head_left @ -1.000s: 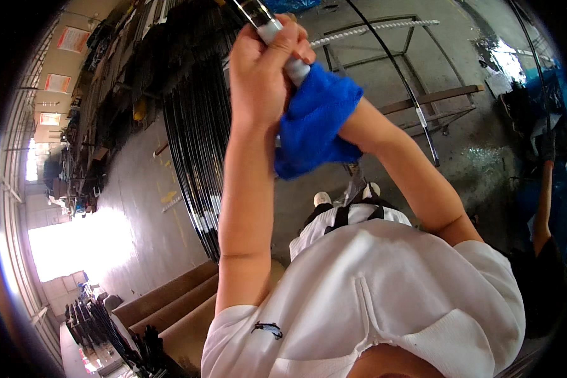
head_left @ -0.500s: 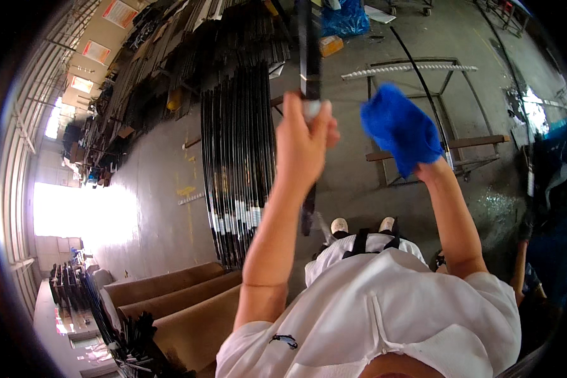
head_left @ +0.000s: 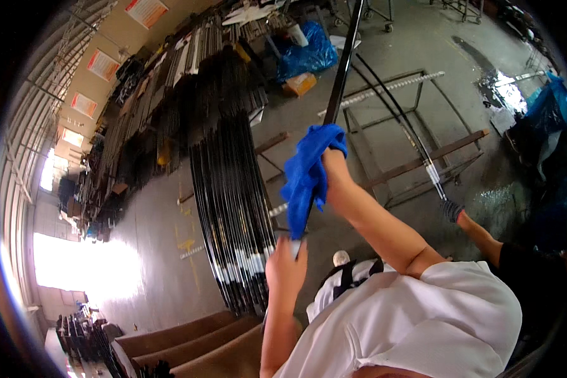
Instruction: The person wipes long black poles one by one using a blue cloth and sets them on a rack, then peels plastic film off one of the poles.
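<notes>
A long, glossy black bar (head_left: 342,82) runs up and away in front of me, slightly tilted to the right. My left hand (head_left: 286,269) is closed round its near end, at a white band. Higher up, a blue cloth (head_left: 309,160) is wrapped round the bar. My right hand (head_left: 335,165) grips the cloth against it, its fingers largely covered by the fabric. To the left of my hands lies a row of similar black bars (head_left: 230,201), with white bands near their lower ends.
On the right, a co-worker's gloved hand (head_left: 452,211) holds the white-banded ends of black bars across a metal frame rack (head_left: 400,169). Brown padded boards (head_left: 189,340) are at lower left. Farther off sit a blue plastic bag (head_left: 312,53), an orange box (head_left: 300,84) and stacked metal lengths (head_left: 189,79).
My right hand has moved left, bringing the cloth from the air onto the bar. My left hand is lower. A co-worker's gloved hand now shows at the right-hand bars. The view has turned.
</notes>
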